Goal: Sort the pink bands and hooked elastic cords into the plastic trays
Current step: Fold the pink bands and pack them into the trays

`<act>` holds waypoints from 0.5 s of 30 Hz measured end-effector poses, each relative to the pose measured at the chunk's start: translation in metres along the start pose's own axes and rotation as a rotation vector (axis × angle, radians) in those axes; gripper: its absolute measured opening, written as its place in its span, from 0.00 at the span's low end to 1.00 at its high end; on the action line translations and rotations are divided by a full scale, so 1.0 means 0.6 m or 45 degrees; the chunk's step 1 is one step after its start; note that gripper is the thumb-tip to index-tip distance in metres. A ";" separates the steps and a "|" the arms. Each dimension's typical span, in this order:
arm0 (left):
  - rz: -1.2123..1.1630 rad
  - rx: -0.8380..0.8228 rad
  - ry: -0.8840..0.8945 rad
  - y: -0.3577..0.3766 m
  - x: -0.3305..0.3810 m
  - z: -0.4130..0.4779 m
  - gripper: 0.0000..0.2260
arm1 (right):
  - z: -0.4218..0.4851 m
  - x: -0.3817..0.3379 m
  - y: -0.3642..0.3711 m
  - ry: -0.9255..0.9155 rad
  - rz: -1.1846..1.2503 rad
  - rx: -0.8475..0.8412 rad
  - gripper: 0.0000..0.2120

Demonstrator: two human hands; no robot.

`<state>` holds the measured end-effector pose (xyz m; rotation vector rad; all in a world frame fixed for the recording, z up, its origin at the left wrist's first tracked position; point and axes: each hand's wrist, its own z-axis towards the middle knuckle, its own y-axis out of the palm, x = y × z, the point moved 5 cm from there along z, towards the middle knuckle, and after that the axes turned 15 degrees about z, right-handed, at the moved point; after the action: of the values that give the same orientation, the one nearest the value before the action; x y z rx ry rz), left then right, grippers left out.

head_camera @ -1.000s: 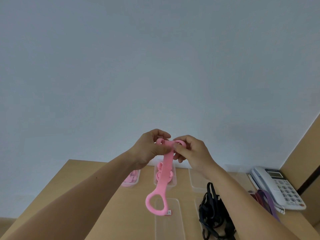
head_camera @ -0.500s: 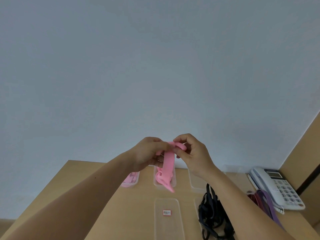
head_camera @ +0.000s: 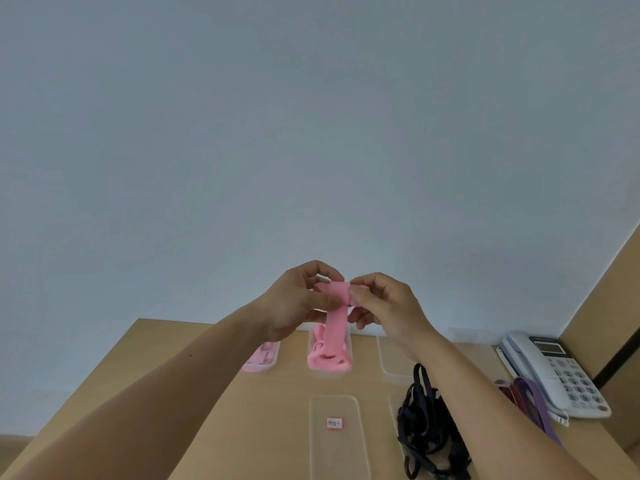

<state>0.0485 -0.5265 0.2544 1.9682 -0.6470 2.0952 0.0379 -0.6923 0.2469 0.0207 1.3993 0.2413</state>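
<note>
Two trays (head_camera: 329, 374) left of the phone (head_camera: 554, 372) held pink bands (head_camera: 325, 360). The left hand (head_camera: 294, 303) and right hand (head_camera: 391, 306) each had a pinching grip on another band (head_camera: 336, 327). Cords (head_camera: 422, 427) beside the phone looked unsorted.

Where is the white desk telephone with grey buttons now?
In the head view, the white desk telephone stands on the wooden table's right side, beside the purple bands.

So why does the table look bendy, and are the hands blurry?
Head view: the wide lens splays the edges of the table and tilts the phone at the side; the light is soft and even, with no glare; the left hand and right hand, pinching the pink band, look slightly soft, not smeared.
</note>
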 end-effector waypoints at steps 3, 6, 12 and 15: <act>0.038 0.033 0.014 -0.001 -0.002 -0.002 0.14 | -0.002 0.006 0.000 0.048 0.007 -0.030 0.06; 0.055 0.046 -0.063 -0.002 -0.009 -0.001 0.18 | -0.004 0.005 -0.001 -0.007 -0.068 -0.007 0.06; 0.050 -0.124 -0.218 0.008 -0.022 -0.003 0.10 | -0.006 -0.010 0.002 -0.229 -0.222 -0.020 0.11; 0.075 -0.139 -0.230 0.009 -0.022 -0.002 0.08 | -0.005 -0.011 0.005 -0.271 -0.262 -0.044 0.14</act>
<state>0.0461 -0.5288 0.2406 2.1168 -0.8439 1.8839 0.0332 -0.6909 0.2534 -0.1227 1.1751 0.0887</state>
